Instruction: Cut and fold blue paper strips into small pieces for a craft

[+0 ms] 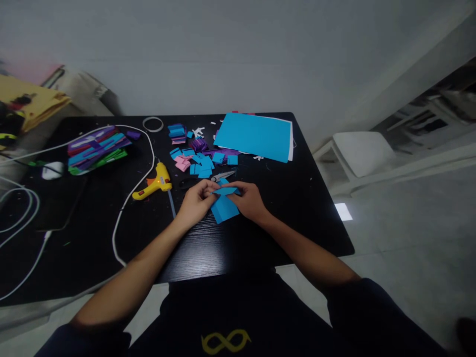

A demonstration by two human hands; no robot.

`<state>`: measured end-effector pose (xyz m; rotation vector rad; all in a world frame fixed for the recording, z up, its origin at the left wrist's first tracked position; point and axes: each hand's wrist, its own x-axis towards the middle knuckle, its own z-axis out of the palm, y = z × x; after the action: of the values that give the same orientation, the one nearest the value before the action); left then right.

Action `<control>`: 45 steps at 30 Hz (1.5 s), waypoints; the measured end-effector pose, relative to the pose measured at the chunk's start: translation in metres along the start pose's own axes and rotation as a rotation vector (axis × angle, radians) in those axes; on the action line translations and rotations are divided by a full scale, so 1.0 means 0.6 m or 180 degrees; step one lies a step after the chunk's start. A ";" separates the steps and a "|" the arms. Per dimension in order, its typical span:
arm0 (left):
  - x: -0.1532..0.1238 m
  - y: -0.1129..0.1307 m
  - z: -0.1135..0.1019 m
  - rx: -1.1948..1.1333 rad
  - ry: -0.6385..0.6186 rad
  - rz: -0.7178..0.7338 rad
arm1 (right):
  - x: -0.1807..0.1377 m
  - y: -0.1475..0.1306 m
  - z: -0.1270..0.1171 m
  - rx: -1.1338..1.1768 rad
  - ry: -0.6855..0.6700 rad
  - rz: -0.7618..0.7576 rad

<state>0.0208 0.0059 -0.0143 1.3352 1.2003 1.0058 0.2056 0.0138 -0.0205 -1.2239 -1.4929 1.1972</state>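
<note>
A folded piece of blue paper (225, 209) is held between my two hands above the black table. My left hand (200, 201) pinches its left side, fingers closed. On the other side my right hand (250, 199) grips the right edge with thumb and fingers. The paper has a raised fold in the middle, and its lower part hangs toward me. Just beyond my fingers lie scissors (223, 176), their handles partly hidden by my left hand. Small blue paper pieces (203, 166) and pink pieces (182, 162) are scattered past the scissors.
A yellow glue gun (158, 182) lies left of my hands, near a white cable (119, 218). Blue sheets (256, 136) lie at the back right. Bundled coloured strips (97, 148), a tape ring (152, 124) and a phone (59, 203) are leftward. A white stool (364, 152) stands right.
</note>
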 end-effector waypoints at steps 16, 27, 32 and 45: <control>0.000 -0.003 0.007 -0.0148 0.0092 0.0028 | 0.001 0.001 -0.001 0.0075 -0.0034 0.0146; -0.007 -0.007 0.011 0.0497 0.0234 0.0266 | -0.001 0.011 0.017 0.0325 0.0019 0.0147; -0.011 -0.003 0.014 0.0549 0.0223 0.0316 | -0.004 0.008 0.011 0.0272 0.0123 -0.0019; -0.006 -0.008 0.014 0.0103 0.0135 0.0098 | 0.003 0.016 0.017 0.0281 0.0154 0.0419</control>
<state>0.0278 0.0009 -0.0201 1.3674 1.2356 1.0452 0.1973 0.0148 -0.0315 -1.2983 -1.3271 1.2971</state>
